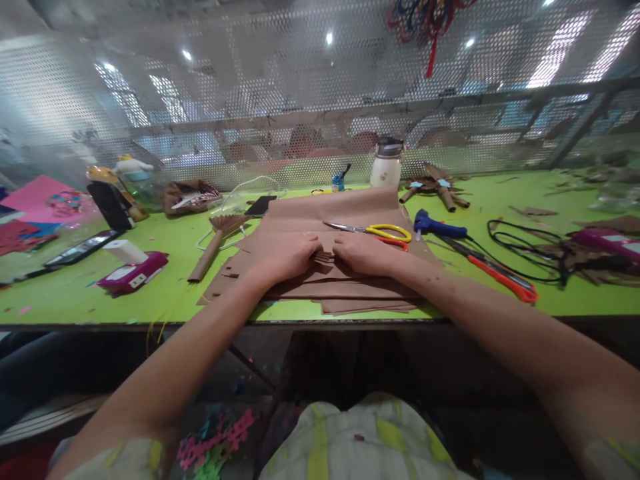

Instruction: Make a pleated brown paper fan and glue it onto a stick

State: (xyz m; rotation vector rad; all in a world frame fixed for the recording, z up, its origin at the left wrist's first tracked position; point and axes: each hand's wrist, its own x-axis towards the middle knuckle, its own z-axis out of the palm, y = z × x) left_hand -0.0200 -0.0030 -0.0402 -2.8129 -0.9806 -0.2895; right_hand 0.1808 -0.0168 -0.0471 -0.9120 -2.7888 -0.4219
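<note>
My left hand point(300, 255) and my right hand point(363, 253) rest close together over a stack of brown kraft paper point(300, 288). Between their curled fingers is a small pleated piece of brown paper point(324, 257), gripped at its two ends. Just beyond my right hand lie scissors point(390, 231) with yellow and red handles, their blades pointing left. The far edge of the top sheet curls up. A rolled brown paper piece with a fanned top point(215, 248) lies left of my left forearm.
Right of the paper are a blue glue gun point(440, 225), a red-handled cutter knife point(500, 279) and a looped black cable point(520, 250). A white bottle point(387, 165) stands behind. Leftward are a purple tape dispenser point(133, 272) and a brown pouch point(187, 197). Perforated mesh point(300, 100) rises behind the green table point(280, 312).
</note>
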